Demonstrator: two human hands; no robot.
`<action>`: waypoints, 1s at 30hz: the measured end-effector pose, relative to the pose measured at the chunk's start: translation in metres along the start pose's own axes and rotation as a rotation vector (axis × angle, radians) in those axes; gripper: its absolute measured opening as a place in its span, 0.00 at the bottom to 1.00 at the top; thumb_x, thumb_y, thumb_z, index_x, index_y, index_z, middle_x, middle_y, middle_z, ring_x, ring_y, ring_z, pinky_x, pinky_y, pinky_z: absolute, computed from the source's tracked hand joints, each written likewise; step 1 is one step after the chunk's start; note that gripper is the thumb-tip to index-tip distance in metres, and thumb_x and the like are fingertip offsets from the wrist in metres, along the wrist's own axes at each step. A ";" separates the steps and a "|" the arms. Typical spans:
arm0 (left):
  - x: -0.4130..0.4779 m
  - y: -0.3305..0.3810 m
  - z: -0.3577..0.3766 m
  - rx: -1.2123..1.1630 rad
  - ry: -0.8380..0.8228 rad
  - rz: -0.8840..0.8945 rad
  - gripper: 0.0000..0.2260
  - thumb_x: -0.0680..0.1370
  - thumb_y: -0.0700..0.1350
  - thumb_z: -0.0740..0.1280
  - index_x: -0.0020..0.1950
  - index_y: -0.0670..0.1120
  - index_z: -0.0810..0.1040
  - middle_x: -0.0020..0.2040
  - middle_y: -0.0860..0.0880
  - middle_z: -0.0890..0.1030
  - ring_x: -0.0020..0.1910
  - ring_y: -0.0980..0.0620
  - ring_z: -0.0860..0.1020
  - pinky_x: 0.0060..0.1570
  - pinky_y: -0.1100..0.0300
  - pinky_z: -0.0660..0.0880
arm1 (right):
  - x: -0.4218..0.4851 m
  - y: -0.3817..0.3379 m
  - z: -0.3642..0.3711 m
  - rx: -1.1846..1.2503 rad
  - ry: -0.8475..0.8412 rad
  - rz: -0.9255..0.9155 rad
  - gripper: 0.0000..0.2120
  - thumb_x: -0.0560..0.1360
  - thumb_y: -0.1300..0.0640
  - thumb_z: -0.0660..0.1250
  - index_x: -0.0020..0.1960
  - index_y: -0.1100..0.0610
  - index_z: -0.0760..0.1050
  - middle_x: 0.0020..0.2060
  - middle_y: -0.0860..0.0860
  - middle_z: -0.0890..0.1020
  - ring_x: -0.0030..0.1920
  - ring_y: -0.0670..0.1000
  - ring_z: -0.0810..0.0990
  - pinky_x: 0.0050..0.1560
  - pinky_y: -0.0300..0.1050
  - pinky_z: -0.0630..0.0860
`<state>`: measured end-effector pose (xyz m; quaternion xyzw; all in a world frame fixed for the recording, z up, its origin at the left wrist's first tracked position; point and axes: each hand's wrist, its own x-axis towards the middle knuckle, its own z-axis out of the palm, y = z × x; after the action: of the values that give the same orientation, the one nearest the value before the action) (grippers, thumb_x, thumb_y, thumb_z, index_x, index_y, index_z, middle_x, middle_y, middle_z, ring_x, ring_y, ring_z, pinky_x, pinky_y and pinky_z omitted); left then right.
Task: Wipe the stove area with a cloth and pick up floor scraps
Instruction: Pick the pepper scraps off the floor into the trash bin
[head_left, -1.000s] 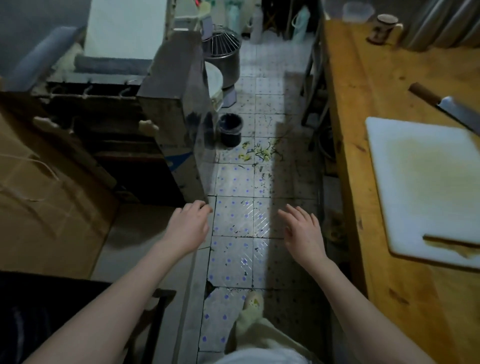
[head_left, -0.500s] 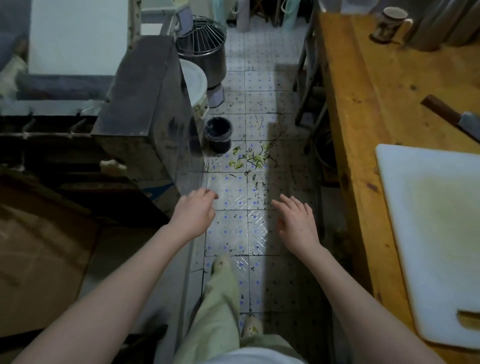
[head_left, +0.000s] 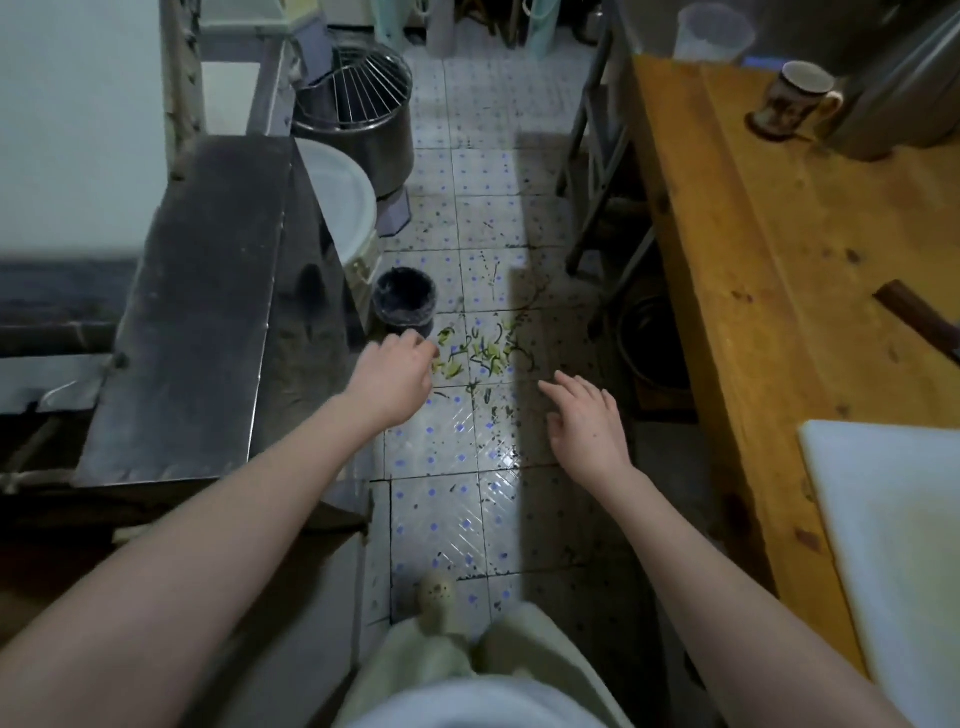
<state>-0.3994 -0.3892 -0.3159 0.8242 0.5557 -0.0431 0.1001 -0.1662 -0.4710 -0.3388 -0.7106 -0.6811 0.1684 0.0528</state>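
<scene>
Floor scraps: thin green-yellow strips lying scattered on glossy blue-dotted tile floor, beside round black bin; left hand hovering at their edge, fingers curling, grasp indiscernible; right hand spreading released nearby; dull steel cabinet flanking left, wooden bench right.

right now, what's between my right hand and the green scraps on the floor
Only floor tile with dark specks lies between the right hand and the green scraps, in the head view.

open tiled aisle between metal cabinet and wooden table
</scene>
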 end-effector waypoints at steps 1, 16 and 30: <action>0.012 -0.003 -0.001 -0.004 -0.017 -0.006 0.16 0.78 0.44 0.58 0.66 0.45 0.71 0.63 0.44 0.73 0.58 0.43 0.73 0.53 0.49 0.70 | 0.011 -0.002 0.000 0.009 -0.008 0.002 0.22 0.77 0.61 0.59 0.70 0.49 0.66 0.73 0.50 0.65 0.74 0.53 0.59 0.74 0.54 0.53; 0.193 -0.012 0.032 -0.039 -0.117 -0.120 0.16 0.78 0.44 0.58 0.67 0.48 0.70 0.62 0.45 0.73 0.59 0.44 0.73 0.54 0.50 0.71 | 0.215 0.056 0.008 0.123 -0.087 0.010 0.22 0.76 0.63 0.60 0.70 0.53 0.68 0.71 0.53 0.67 0.71 0.54 0.64 0.72 0.52 0.59; 0.327 -0.067 0.164 -0.095 -0.146 -0.234 0.18 0.77 0.41 0.59 0.67 0.46 0.69 0.62 0.44 0.73 0.58 0.44 0.73 0.56 0.48 0.72 | 0.383 0.113 0.127 0.136 -0.113 -0.055 0.21 0.76 0.63 0.61 0.69 0.54 0.69 0.70 0.54 0.69 0.72 0.53 0.65 0.72 0.53 0.60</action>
<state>-0.3315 -0.1032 -0.5436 0.7428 0.6406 -0.0879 0.1735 -0.0922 -0.1201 -0.5562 -0.6759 -0.6892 0.2524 0.0670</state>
